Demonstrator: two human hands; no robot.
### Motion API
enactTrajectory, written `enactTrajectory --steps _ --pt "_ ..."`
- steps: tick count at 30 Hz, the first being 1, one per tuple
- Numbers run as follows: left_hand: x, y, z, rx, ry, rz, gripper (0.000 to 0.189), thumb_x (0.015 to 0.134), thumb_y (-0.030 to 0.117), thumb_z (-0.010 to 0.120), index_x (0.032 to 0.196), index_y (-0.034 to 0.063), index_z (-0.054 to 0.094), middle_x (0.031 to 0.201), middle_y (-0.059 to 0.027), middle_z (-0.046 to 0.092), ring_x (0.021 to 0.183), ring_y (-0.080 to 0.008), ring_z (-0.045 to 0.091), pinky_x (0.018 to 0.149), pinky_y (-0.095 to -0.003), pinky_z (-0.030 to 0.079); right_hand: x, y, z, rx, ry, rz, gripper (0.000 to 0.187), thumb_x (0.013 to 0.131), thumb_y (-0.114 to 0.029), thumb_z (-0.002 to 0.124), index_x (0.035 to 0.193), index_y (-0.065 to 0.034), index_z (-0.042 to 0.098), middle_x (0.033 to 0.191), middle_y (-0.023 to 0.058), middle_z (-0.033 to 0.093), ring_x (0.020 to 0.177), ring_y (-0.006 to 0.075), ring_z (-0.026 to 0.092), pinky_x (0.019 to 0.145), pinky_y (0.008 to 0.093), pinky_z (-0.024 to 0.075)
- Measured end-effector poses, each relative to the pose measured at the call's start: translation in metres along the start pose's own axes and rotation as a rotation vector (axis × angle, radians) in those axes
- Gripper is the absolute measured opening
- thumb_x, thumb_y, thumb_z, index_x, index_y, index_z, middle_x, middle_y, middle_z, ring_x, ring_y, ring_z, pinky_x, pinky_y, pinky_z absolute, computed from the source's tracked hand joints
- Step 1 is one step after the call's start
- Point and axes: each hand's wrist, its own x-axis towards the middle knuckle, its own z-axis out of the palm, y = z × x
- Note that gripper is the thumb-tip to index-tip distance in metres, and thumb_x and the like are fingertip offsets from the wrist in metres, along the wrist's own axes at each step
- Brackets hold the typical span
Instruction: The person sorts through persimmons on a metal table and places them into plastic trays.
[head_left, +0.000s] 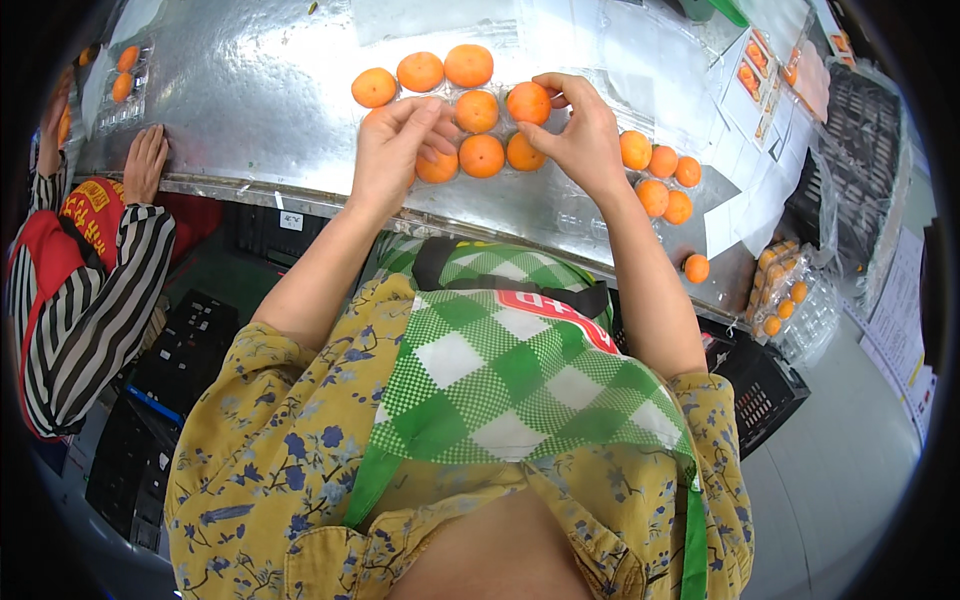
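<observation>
Orange citrus fruits (481, 156) sit in rows in a clear plastic tray on the metal table. My right hand (577, 127) has its thumb and fingers around one orange fruit (528, 103) at the tray's right side. Over the left part of the tray is my left hand (397, 142), fingers loosely bent and apart, with no fruit seen in its grasp; it partly hides the fruits under it. Three fruits (420, 72) line the tray's far side. To the right, more fruits (653, 198) lie in a group, and a single one (696, 268) rests near the table edge.
Printed sheets (750, 135) cover the table's right side. Beyond the edge are stacked clear packs of fruit (780, 289) and a black crate (847, 165). At far left, a co-worker's hand (146, 161) rests on the metal table (247, 97) near another fruit tray (124, 90).
</observation>
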Motion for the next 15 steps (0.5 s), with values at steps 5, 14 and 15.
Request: enactTrajectory --steps 5,14,15 --pt "0.003 -0.002 -0.010 0.557 0.136 0.351 0.016 0.080 0.010 0.070 0.095 0.0042 0.068 0.085 -0.0034 0.065 0.077 -0.0112 0.060 0.068 -0.0242 0.048 0.004 0.003 0.009 -0.225 0.009 -0.036 0.041 0.064 -0.018 0.076 0.101 -0.0086 0.061 0.094 0.0074 0.059 0.093 0.0269 0.056 0.080 0.0371 0.0468" --pt "0.003 -0.003 -0.023 0.718 0.206 0.483 0.018 0.079 0.009 0.070 0.096 0.0057 0.068 0.097 -0.0050 0.063 0.084 -0.0126 0.059 0.075 -0.0263 0.048 0.010 0.010 0.014 -0.315 -0.037 -0.151 0.040 0.063 -0.011 0.073 0.101 -0.0089 0.062 0.095 0.0086 0.055 0.093 0.0283 0.054 0.080 0.0378 0.0466" --pt "0.002 -0.004 -0.025 0.721 0.213 0.478 0.018 0.079 0.009 0.070 0.096 0.0060 0.068 0.097 -0.0050 0.063 0.084 -0.0128 0.059 0.075 -0.0264 0.048 0.011 0.011 0.014 -0.303 -0.046 -0.157 0.040 0.063 -0.010 0.072 0.101 -0.0088 0.062 0.096 0.0088 0.055 0.093 0.0284 0.054 0.080 0.0380 0.0465"
